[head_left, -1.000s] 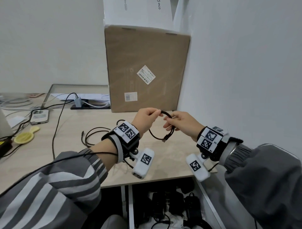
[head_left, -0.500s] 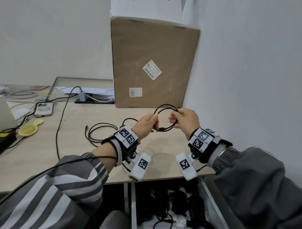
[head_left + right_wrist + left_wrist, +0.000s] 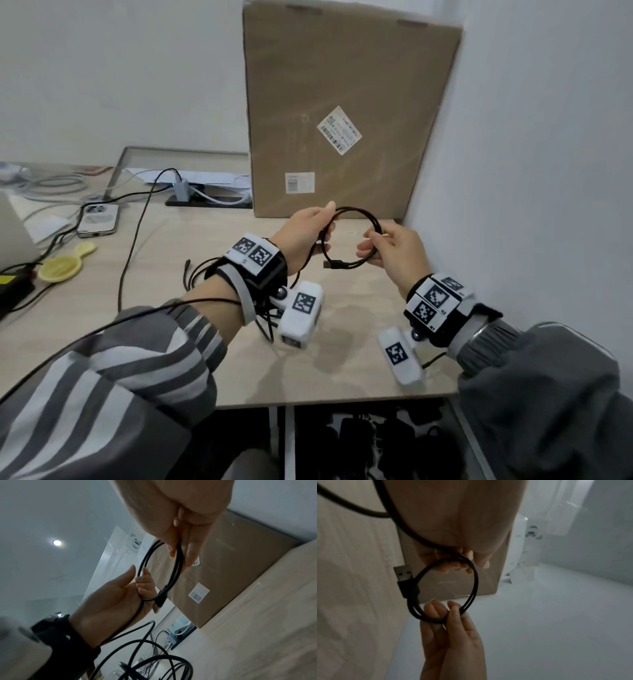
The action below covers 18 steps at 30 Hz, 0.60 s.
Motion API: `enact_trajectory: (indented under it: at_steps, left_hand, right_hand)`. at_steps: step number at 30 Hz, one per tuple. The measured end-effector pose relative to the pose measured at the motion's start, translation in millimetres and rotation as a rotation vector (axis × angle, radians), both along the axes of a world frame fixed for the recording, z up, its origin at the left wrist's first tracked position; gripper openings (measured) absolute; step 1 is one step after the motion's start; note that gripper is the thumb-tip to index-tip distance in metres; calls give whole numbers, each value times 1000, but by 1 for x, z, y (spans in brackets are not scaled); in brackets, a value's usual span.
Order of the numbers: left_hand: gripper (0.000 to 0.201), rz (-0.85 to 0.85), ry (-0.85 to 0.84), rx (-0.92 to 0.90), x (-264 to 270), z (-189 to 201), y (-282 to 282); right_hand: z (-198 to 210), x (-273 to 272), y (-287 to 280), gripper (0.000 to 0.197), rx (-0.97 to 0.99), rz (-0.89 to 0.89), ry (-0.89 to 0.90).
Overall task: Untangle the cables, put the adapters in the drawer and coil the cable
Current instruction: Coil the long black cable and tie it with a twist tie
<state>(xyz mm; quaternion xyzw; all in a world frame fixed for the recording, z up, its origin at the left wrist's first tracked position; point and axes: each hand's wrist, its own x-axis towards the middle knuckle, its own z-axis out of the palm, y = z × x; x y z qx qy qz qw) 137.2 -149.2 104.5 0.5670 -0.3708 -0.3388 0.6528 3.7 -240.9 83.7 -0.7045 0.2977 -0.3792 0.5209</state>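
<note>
I had the cable (image 3: 356, 236) in a small loop above the worktop (image 3: 171, 274) — left hand (image 3: 305, 233) curled round one side, right hand (image 3: 394, 253) pinching the other. Its slack trailed below, uncoiled. The drawer (image 3: 376, 442) stood open with dark adapters inside, I judged — coiling remained.

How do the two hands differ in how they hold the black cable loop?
The right hand pinches the black cable loop at its right side; the left hand holds its left side. Loose cable trails down from the left hand, none from the right. Both hold the loop above the desk.
</note>
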Motion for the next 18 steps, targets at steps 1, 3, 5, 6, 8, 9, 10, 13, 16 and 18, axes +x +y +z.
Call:
enact_trajectory:
  at_steps: [1,3,5,6,8,9,10,13,16,18]
  left_hand:
    - [25,24,-49,10,-2,-1,-1]
    - [20,92,-117,-11,-8,-4,-3]
    - [18,169,-156,-61,-12,-6,-5]
    - [16,210,-203,-80,-13,-7,-5]
    - [14,262,-347,-73,-16,-9,-4]
    - [15,265,-393,-64,-18,-12,-3]
    - [17,256,-406,-55,-20,-15,-2]
    - [25,179,-281,-10,-31,-18,6]
    - [34,-17,-46,90,-39,-14,17]
    - [35,-103,55,110,-42,-9,23]
  right_hand:
    - [-1,0,-1,16,7,-8,0]
    - [-2,0,-2,15,33,-22,-15]
    - [-1,1,1,15,62,-46,-74]
    - [-1,1,4,16,89,-60,-119]
    - [2,0,9,18,165,-80,-216]
    - [4,0,11,18,193,-87,-256]
    - [5,-1,13,17,201,-97,-283]
    - [10,-4,16,16,180,-126,-310]
    - [11,-8,18,16,192,-150,-313]
    - [11,-13,19,15,188,-162,-312]
